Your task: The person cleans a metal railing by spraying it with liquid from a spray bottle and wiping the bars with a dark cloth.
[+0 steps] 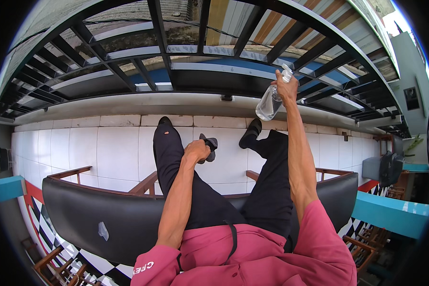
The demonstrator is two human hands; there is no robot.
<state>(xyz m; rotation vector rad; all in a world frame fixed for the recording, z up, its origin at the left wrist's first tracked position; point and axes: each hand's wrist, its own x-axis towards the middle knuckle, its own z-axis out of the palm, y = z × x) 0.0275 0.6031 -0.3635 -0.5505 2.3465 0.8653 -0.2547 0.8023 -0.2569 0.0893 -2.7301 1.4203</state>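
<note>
My right hand (287, 86) grips the neck of a clear plastic spray bottle (269, 103) with a white trigger head. The bottle is tilted, its nozzle towards the black metal railing (221, 79) in front of me. Clear liquid seems to be inside, but its level is hard to tell. Lower down, my left hand (197, 151) is closed around a bunched dark grey cloth (210, 146), held above the white tiled floor beside my knee. The railing's upward-facing bars show pale, spotted patches.
Under me is a long black padded bench (103, 214) with a wooden frame; a small translucent plastic piece (103, 231) lies on it. A low ledge (196, 103) runs below the railing. Teal-topped walls (389, 211) flank the bench. A black bag (390, 168) stands far right.
</note>
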